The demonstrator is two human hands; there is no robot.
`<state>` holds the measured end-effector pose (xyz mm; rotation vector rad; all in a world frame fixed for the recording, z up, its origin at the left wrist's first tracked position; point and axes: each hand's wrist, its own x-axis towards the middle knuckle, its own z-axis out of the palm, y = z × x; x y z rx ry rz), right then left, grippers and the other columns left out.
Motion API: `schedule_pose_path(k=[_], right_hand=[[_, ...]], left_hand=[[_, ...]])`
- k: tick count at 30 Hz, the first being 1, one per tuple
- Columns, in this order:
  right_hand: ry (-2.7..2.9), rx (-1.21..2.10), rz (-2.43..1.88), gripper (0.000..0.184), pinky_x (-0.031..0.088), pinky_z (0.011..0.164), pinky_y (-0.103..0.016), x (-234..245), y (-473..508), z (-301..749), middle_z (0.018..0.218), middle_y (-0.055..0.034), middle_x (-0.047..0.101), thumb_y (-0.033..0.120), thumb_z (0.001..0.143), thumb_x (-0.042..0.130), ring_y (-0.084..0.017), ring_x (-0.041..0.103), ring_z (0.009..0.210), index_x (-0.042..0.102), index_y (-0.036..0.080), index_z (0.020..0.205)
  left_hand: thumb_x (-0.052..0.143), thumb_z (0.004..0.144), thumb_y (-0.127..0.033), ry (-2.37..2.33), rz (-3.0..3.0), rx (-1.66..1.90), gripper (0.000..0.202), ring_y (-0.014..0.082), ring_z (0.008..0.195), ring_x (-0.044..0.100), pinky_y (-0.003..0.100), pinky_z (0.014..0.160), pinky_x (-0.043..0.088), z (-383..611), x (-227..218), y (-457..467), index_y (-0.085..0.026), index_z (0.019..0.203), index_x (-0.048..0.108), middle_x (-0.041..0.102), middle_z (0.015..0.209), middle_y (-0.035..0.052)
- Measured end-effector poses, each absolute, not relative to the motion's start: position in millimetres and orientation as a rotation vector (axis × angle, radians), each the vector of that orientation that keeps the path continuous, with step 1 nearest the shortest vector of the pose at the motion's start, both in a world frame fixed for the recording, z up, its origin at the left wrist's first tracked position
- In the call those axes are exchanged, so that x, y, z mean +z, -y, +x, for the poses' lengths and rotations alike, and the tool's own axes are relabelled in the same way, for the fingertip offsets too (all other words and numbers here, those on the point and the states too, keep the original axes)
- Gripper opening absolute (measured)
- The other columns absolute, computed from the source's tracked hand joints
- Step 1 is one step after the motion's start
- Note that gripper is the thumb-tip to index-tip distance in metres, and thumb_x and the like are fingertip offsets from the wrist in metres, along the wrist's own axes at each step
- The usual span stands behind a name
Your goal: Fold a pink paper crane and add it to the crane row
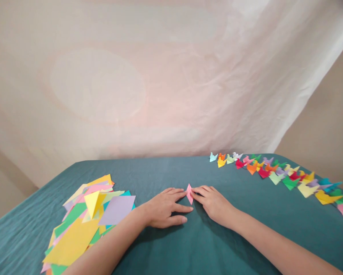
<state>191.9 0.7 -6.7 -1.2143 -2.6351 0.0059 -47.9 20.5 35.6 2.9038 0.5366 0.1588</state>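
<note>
A small folded pink paper piece [189, 193] lies on the teal cloth-covered table [148, 172] between my two hands. My left hand [166, 208] rests flat on the cloth, fingers stretched out, with the fingertips touching the pink piece's left side. My right hand [212, 201] lies palm down, its fingers pressed together on the pink piece's right edge.
A loose heap of coloured paper squares [85, 217] lies at the left, by my left forearm. Several finished folded paper figures [277, 172] in many colours sit in a band along the table's right side. A pale draped sheet [160, 76] hangs behind the table.
</note>
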Motion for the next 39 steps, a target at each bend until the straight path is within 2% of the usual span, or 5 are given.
schedule_pose_path(k=[5,9,13,24,39], right_hand=[[2.670,-0.008,-1.208,0.042,0.038,0.089,-0.037,-6,0,190,0.123,-0.0104,0.053,0.010,0.086,0.040,-0.022,0.045,0.110,0.049,0.019,0.126],[2.683,-0.013,-1.220,0.041,0.038,0.089,-0.037,-4,0,189,0.122,-0.0111,0.053,0.010,0.086,0.039,-0.022,0.045,0.110,0.050,0.018,0.125],[2.685,-0.015,-1.229,0.041,0.038,0.090,-0.037,-5,0,189,0.123,-0.0102,0.053,0.011,0.086,0.041,-0.021,0.044,0.110,0.050,0.018,0.125],[2.673,0.017,-1.232,0.045,0.037,0.089,-0.038,-9,-2,192,0.131,-0.0094,0.048,0.011,0.085,0.038,-0.022,0.043,0.111,0.047,0.018,0.128],[2.612,0.101,-1.285,0.029,0.035,0.088,-0.034,3,1,182,0.113,-0.0091,0.056,0.009,0.085,0.037,-0.020,0.045,0.102,0.054,0.016,0.107]], left_hand=[[0.041,0.090,-0.041,-0.526,2.831,0.159,0.038,0.0264,0.129,0.032,0.043,0.106,0.024,-47,39,-21,-0.028,0.125,0.049,0.035,0.141,0.0055],[0.039,0.090,-0.036,-0.584,2.780,0.270,0.038,0.0231,0.122,0.040,0.039,0.104,0.028,-42,42,-19,-0.019,0.124,0.044,0.046,0.131,0.0096],[0.034,0.093,-0.036,-0.743,2.797,0.339,0.038,0.0226,0.113,0.047,0.041,0.102,0.030,-35,34,-16,-0.017,0.124,0.043,0.052,0.121,0.0104],[0.031,0.093,-0.044,-0.821,2.833,0.295,0.052,0.0235,0.131,0.028,0.039,0.107,0.024,-30,10,-17,-0.015,0.137,0.030,0.033,0.142,0.0101],[0.033,0.091,-0.048,-0.838,2.919,0.297,0.053,0.0248,0.127,0.034,0.041,0.106,0.024,-29,10,-17,-0.017,0.134,0.036,0.038,0.138,0.0102]])
